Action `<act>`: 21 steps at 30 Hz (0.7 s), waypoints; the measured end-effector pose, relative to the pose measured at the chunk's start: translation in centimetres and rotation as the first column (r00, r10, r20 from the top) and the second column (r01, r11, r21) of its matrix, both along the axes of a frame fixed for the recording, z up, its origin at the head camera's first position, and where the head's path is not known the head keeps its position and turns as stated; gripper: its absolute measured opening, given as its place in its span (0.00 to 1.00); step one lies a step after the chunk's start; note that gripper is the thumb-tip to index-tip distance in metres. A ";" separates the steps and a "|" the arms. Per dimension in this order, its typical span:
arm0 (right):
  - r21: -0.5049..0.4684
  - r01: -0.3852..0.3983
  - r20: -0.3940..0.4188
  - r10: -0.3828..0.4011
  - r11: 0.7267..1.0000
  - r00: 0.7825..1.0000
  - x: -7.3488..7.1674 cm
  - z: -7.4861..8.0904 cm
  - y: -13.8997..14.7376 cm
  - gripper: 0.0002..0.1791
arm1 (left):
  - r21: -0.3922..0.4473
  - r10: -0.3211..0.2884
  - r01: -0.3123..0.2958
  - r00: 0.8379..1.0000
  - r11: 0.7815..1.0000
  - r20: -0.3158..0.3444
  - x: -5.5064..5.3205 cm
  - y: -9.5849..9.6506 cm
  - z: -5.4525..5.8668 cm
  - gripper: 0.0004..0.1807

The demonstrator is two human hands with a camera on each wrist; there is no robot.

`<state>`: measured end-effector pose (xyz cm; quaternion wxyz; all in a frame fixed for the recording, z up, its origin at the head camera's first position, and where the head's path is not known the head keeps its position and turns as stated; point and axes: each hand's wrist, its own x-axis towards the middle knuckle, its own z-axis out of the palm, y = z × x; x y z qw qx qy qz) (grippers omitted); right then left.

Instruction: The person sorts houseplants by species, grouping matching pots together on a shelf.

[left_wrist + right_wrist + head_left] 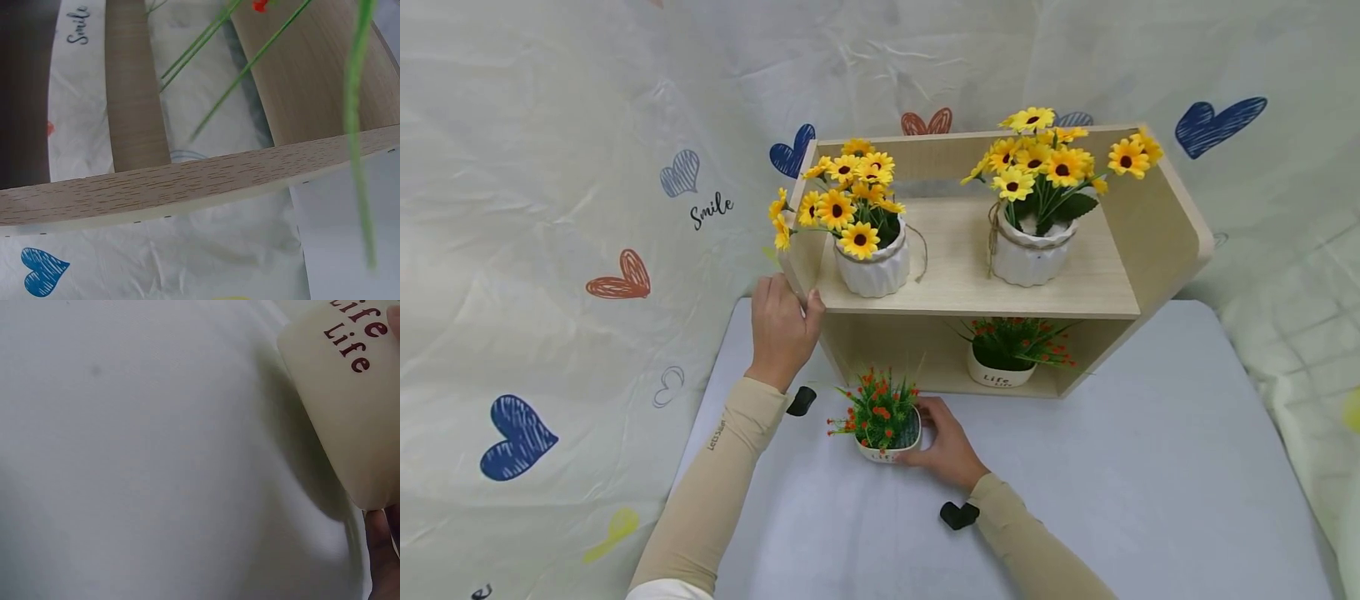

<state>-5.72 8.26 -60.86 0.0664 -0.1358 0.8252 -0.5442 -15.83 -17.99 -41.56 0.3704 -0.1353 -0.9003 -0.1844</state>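
My right hand (951,446) grips a white oval pot (344,406) lettered "Life", thumb at the front and fingers around its right end. Green leaves with small red flowers (880,410) fill this pot. It is in front of the shelf, with a shadow beside it in the right wrist view; whether it touches the table cannot be told. My left hand (781,327) holds the left side panel of a two-tier wooden shelf (958,275), thumb on the inner side. In the left wrist view the panel's edge (206,184) shows, but no hand.
Two white pots (872,271) of yellow flowers stand on the upper tier; the right one (1033,257) sits further back. A matching red-flowered pot (1000,371) occupies the lower tier's right side. The white-covered table (1180,467) extends right; a printed cloth (550,250) hangs behind.
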 end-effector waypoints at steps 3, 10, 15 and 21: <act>-0.001 0.007 -0.019 -0.007 1.000 1.000 -0.3 0.3 0.2 0.47 | -0.003 0.001 -0.001 1.000 1.000 0.003 0.0 0.0 0.0 0.20; -0.018 0.014 -0.020 -0.014 1.000 1.000 -1.4 0.9 0.8 0.47 | -0.001 0.007 -0.006 1.000 1.000 0.022 0.1 -0.1 0.2 0.20; -0.044 0.027 -0.012 -0.028 0.999 1.000 -2.5 1.4 1.1 0.47 | -0.002 0.001 -0.001 1.000 1.000 0.018 0.0 0.0 0.2 0.19; -0.045 0.064 -0.001 -0.064 0.997 0.998 -3.9 2.1 1.3 0.48 | -0.005 0.003 -0.003 1.000 1.000 0.014 0.0 0.0 0.1 0.19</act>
